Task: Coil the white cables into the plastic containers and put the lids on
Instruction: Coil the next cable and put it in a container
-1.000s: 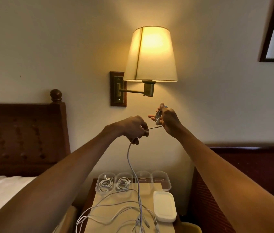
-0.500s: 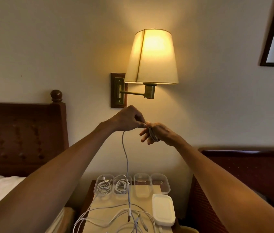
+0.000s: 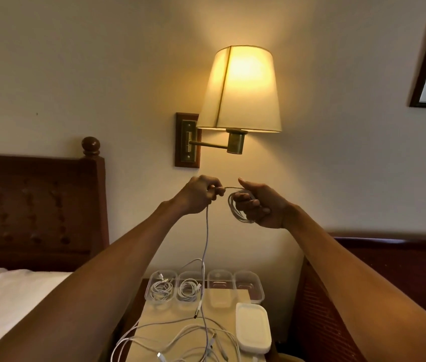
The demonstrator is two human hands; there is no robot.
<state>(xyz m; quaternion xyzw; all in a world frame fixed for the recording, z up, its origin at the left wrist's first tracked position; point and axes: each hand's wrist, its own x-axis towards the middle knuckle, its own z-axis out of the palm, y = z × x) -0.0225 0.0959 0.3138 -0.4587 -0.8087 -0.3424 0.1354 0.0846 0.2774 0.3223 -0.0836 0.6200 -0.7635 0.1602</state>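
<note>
White cable (image 3: 207, 231), directly below the wall lamp (image 3: 240, 90): coiled loops gripped in right hand (image 3: 261, 207); short horizontal run to left hand (image 3: 199, 194), which pinches it; remainder hangs vertically toward the surface (image 3: 165, 320); lower end untraceable among loose cables (image 3: 180, 343), partly cut off.

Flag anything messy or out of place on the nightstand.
The loose white cables lie tangled across the front of the nightstand, one loop seeming to hang past its left edge. Nothing looks spilled or broken.
</note>
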